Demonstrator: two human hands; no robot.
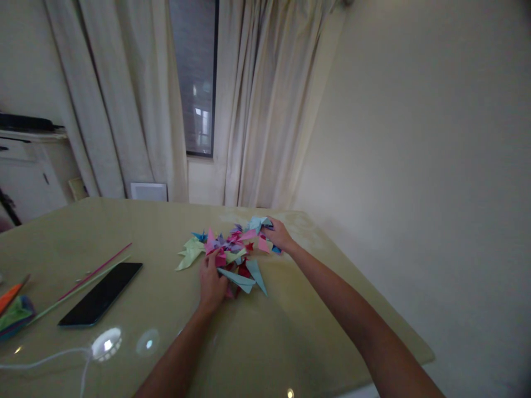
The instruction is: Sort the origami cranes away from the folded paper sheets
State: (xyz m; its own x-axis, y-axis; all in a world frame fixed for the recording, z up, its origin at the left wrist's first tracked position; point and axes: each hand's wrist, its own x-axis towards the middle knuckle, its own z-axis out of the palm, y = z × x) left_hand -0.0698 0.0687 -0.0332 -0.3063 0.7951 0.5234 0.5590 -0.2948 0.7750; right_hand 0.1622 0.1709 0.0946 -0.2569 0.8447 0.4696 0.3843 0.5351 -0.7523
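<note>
A heap of folded paper pieces in pink, teal, light green, purple and red lies on the glossy olive table. My left hand rests on the near side of the heap, fingers curled onto a pink piece. At the heap's far right my right hand lies with its fingers closed over light blue and pink pieces. A light green folded piece sticks out to the left, and teal pointed pieces lie just right of my left hand.
A dark phone lies flat to the left, beside thin pink and green sticks. Coloured paper sits at the far left edge, and a white cable runs along the near left. Curtains, a window and a wall stand behind the table.
</note>
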